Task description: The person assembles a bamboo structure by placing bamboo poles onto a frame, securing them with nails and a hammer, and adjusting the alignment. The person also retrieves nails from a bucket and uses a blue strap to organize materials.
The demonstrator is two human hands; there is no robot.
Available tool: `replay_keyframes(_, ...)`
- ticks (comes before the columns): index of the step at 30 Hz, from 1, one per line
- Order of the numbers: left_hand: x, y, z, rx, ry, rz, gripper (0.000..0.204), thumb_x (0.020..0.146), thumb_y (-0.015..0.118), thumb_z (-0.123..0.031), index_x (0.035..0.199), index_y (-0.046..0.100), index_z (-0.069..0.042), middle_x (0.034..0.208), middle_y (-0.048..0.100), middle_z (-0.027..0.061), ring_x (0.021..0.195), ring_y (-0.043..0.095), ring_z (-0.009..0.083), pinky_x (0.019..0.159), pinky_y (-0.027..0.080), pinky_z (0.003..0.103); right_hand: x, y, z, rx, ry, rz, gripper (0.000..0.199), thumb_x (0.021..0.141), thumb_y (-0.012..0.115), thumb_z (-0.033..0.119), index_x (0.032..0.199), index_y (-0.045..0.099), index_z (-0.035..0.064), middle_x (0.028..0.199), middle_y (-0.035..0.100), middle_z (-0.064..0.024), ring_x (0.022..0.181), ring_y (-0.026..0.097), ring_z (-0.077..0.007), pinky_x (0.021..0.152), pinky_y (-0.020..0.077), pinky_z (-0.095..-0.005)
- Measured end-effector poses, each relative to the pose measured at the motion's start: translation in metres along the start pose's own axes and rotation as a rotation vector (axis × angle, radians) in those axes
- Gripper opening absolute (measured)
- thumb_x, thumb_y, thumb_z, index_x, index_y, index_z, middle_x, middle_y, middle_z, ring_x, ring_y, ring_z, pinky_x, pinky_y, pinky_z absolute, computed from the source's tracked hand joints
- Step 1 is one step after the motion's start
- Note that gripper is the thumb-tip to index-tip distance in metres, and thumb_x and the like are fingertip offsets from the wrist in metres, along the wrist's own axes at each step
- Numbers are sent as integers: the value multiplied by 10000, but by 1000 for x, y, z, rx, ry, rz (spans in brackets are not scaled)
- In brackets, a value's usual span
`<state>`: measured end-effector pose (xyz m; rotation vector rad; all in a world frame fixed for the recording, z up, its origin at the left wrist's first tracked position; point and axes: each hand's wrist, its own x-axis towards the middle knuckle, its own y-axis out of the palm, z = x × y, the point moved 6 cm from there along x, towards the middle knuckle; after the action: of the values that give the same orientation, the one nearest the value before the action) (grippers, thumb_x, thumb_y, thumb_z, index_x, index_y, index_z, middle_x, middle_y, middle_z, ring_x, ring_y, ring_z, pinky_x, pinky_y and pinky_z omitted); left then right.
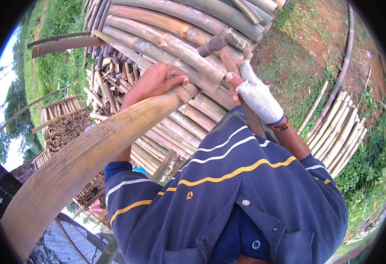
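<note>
Thick bamboo pole [83, 163] slanting up from lower left, far end meeting the bamboo stack [175, 39]. Left hand [155, 81] on that end, fingers curled together over it. Right of it, bandaged right hand [252, 92], fingers clamped on hammer [228, 61], head against the stack.

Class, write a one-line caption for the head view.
Bare left hand steadies a thick tan bamboo pole; bandaged right hand grips a wooden-handled hammer.

Left hand [155, 81] grips a bamboo pole [78, 163]; bandaged right hand [252, 90] holds a hammer [221, 50].
</note>
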<state>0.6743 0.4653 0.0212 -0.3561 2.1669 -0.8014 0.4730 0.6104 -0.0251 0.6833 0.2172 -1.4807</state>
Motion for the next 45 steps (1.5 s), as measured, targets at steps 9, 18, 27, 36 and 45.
replay_keyframes(9, 2, -1, -1, 64, 82, -36, 356, 940, 743, -428, 1017, 820, -90, 870, 757, 187, 771, 715, 360, 743, 553, 444, 8, -5, -8, 56, -90, -22, 570, 1078, 582, 335, 1500, 342, 36, 891, 605, -56, 536, 525, -65, 497, 424, -226)
replay_keyframes(18, 1, 2, -1, 73, 96, -3, 335, 947, 751, -358, 1030, 802, -37, 937, 777, 159, 833, 736, 314, 785, 556, 419, 17, -4, -3, -37, -26, 108, 640, 1041, 628, 374, 1496, 363, 10, 663, 570, 0, 545, 543, -62, 511, 444, -237)
replay_keyframes(27, -2, -1, 0, 66, 51, 19, 342, 932, 745, -403, 1004, 814, -76, 953, 762, 174, 889, 716, 387, 792, 551, 465, 16, 9, -10, 68, 86, 207, 593, 1059, 631, 319, 1499, 343, 45, 657, 530, -5, 531, 518, -76, 495, 427, -241)
replay_keyframes(36, -2, 0, -2, 121, 113, 13, 271, 948, 730, -331, 982, 799, -71, 906, 746, 118, 838, 700, 359, 760, 542, 441, 12, 10, 4, 14, 34, 176, 591, 1057, 626, 403, 1468, 368, 65, 673, 509, 27, 526, 515, -71, 480, 415, -249)
replay_keyframes(45, -1, -8, -6, 118, 179, -9, 258, 957, 717, -300, 949, 785, -51, 903, 693, 148, 833, 675, 378, 741, 521, 461, -3, 1, 26, 9, 158, -82, 452, 1085, 556, 370, 1390, 443, 56, 716, 497, 31, 530, 450, -29, 554, 382, -199)
